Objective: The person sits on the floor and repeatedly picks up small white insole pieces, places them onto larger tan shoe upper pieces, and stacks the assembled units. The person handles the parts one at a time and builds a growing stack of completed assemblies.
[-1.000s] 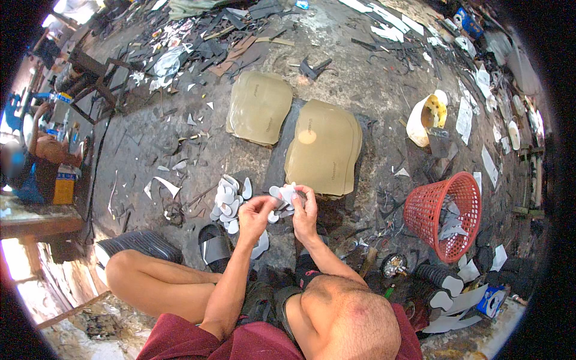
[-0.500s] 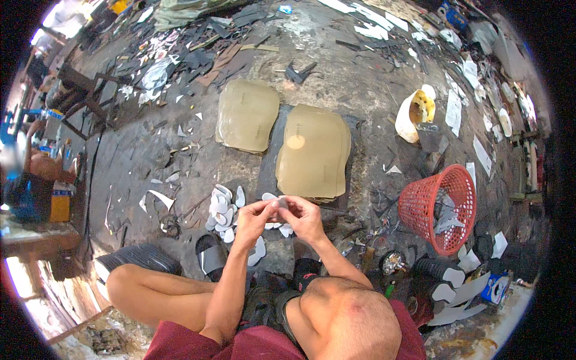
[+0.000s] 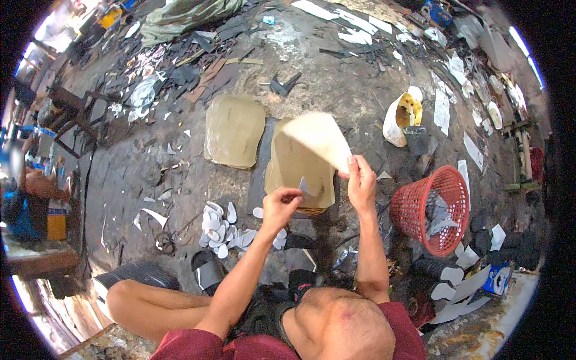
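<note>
My right hand point(image 3: 360, 182) is closed on the corner of a cream-coloured sheet point(image 3: 321, 137), its thumb on top. The raised sheet tilts up over the right-hand stack of tan sheets point(image 3: 285, 165). Between the pinched thumb and fingers of my left hand point(image 3: 279, 208) is a small grey-white oval piece point(image 3: 303, 185), just above that stack's lower part. A second stack of tan sheets point(image 3: 234, 131) lies to the left. Several white and grey oval pieces point(image 3: 215, 227) form a loose pile left of my left wrist.
To the right stands a tilted red plastic basket point(image 3: 401, 207) with grey scraps inside. Beyond it are a white container point(image 3: 393, 123) with a yellow-stained inside and a dark cup point(image 3: 415, 140). Black sandals point(image 3: 210, 269) sit near my feet. Scraps litter the floor point(image 3: 168, 138).
My hands have parted. The right has moved up and right and taken hold of a sheet, lifting it off the stack. The left keeps a small piece and has moved slightly right.
</note>
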`<state>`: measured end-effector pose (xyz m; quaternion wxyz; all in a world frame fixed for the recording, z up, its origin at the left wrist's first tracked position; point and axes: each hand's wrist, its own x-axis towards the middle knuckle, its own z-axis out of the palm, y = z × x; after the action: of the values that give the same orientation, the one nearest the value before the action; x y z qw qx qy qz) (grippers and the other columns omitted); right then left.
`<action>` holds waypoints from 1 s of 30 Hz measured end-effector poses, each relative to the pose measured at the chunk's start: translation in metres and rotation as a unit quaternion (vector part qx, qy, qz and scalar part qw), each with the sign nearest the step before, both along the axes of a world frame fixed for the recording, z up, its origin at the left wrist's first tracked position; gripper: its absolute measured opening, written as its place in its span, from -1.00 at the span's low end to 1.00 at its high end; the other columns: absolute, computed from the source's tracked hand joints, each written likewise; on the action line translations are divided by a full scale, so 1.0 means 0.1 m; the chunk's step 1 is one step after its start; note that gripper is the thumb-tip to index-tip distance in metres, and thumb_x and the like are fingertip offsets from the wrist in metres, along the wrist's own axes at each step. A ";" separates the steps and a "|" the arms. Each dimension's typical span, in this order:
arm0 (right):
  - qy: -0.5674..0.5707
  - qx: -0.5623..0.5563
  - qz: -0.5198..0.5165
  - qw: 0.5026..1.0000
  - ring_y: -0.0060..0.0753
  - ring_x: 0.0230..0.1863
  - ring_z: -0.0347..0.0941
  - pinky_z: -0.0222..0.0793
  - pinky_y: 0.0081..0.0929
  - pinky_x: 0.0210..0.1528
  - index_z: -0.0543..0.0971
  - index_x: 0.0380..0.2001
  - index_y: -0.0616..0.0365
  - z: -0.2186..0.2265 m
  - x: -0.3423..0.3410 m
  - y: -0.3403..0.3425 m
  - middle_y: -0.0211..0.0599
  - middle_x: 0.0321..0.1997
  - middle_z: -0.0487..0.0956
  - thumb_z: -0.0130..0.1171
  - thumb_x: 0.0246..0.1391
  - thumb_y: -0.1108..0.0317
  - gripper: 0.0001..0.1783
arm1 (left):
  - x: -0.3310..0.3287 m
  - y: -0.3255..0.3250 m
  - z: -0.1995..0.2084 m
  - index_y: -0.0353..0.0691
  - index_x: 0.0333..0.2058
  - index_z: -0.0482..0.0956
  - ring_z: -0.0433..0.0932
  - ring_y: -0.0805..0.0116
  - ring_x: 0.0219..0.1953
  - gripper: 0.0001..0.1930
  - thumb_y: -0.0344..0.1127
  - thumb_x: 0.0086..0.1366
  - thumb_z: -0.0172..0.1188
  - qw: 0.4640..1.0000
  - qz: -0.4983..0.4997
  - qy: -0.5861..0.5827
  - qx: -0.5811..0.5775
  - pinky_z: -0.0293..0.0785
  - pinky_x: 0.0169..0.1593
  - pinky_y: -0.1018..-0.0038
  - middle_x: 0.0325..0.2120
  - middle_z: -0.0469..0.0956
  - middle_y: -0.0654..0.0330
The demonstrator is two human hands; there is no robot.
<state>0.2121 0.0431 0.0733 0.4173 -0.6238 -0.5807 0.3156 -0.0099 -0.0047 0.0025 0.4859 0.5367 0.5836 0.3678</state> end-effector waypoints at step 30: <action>-0.193 0.096 0.193 0.957 0.08 -0.02 0.52 0.45 -0.07 0.06 0.62 -0.15 0.26 -0.61 -0.40 -0.32 0.02 -0.07 0.59 0.13 0.20 0.36 -0.77 | -0.08 0.08 -0.37 0.11 -0.12 0.77 0.43 0.15 -0.04 -0.71 -0.18 0.14 0.40 0.914 -0.057 0.285 0.284 0.27 -0.04 0.17 -0.21 0.53 0.30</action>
<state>0.1726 0.0110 0.0125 0.2857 -0.5058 -0.7873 0.2065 -0.0174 0.0030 -0.0349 0.1459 0.7664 0.5367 0.3213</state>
